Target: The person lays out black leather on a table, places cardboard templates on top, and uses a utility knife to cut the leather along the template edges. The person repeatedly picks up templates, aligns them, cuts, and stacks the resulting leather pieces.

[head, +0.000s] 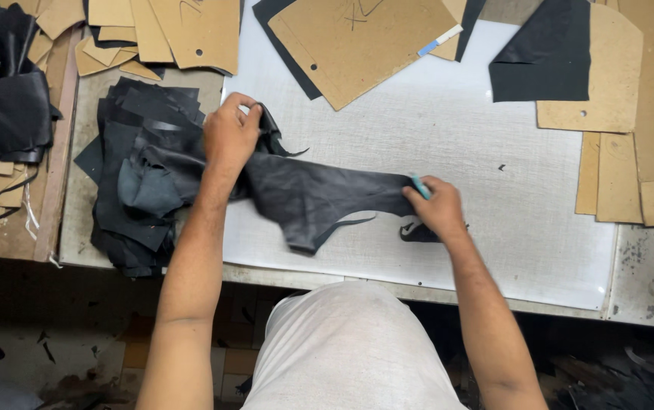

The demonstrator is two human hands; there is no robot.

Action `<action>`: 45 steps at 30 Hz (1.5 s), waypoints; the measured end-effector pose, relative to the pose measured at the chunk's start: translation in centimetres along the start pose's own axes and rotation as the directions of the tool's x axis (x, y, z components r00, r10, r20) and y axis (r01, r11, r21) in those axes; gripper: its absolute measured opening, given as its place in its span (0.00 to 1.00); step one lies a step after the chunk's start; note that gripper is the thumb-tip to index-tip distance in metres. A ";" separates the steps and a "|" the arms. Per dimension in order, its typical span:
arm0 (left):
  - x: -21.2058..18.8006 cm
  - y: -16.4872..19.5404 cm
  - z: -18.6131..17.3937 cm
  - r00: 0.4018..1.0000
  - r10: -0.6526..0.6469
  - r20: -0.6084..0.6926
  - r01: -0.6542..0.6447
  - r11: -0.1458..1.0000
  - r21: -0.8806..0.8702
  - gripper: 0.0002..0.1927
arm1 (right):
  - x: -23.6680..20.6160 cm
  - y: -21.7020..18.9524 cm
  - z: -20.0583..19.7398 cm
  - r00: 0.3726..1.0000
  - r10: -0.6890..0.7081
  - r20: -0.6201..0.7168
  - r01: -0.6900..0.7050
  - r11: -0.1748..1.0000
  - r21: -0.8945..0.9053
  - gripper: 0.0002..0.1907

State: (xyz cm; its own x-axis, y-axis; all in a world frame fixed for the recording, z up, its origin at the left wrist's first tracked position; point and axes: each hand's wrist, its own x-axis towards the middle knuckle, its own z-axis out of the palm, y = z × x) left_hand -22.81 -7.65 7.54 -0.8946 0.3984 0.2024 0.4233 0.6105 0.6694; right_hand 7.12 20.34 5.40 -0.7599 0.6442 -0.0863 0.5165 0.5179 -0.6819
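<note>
A long, irregular piece of black leather (312,193) is stretched across the white cutting board (494,152). My left hand (230,137) grips its left end near the board's left edge. My right hand (437,206) pinches its right end and also holds a small light-blue tool (420,186) between the fingers. A small black offcut (418,231) lies on the board just under my right hand.
A heap of black leather scraps (137,175) lies left of the board. Brown cardboard patterns (357,42) and black leather pieces (543,53) rest along the far edge and at the right (623,175). More leather (0,91) sits at far left.
</note>
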 end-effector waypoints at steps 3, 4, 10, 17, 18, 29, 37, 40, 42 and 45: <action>2.7 2.1 2.0 0.974 -0.153 0.166 0.214 0.859 -0.466 0.13 | 0.3 5.3 -6.5 0.949 0.308 -0.068 -0.284 0.928 0.240 0.10; 3.3 3.2 2.9 0.981 0.034 0.189 0.086 0.801 -0.592 0.17 | 0.4 6.9 -8.5 0.927 0.354 -0.125 -0.304 0.904 0.301 0.09; 2.9 8.5 6.0 0.896 0.337 0.291 -0.065 0.746 -0.663 0.31 | -2.1 12.1 -14.4 0.547 -0.483 -0.684 0.003 0.818 -0.575 0.25; -2.7 7.0 3.0 0.919 0.360 0.163 -0.356 0.933 -0.054 0.26 | -10.2 9.4 -4.0 0.862 -0.407 -0.301 0.299 0.889 -0.346 0.27; -3.3 6.4 2.1 0.921 0.372 0.120 -0.372 0.928 -0.019 0.26 | -10.7 9.5 -3.6 0.920 -0.249 -0.304 0.190 0.959 -0.213 0.23; -12.2 -0.8 -4.5 0.992 -0.080 0.097 0.045 0.947 0.320 0.34 | -11.6 13.2 -8.1 0.943 0.057 -0.329 -0.038 0.997 0.062 0.16; -15.7 -2.9 -1.0 0.994 -0.064 0.090 0.030 0.938 0.345 0.31 | -10.7 10.0 -4.9 0.963 0.206 -0.175 -0.189 0.976 0.113 0.17; -16.2 -3.6 -2.6 0.995 -0.046 0.092 0.019 0.960 0.279 0.18 | -11.6 12.8 -11.2 0.791 0.469 0.393 -0.402 0.883 -0.244 0.13; -16.4 -3.9 -3.2 0.994 -0.053 0.095 0.034 0.982 0.185 0.14 | -12.3 14.0 -14.0 0.654 0.584 0.481 -0.476 0.812 -0.338 0.13; -16.8 -4.3 -2.4 0.995 -0.055 0.078 0.052 0.998 0.040 0.14 | -12.2 14.1 -15.1 0.776 0.570 0.271 -0.555 0.821 -0.136 0.13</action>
State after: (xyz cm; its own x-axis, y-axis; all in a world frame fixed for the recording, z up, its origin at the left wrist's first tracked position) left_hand -9.90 -18.63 3.03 -0.9027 0.4162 0.1092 0.3817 0.6574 0.6497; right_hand 29.63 28.29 7.83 -0.4025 0.6427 -0.6519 0.8993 0.1443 -0.4129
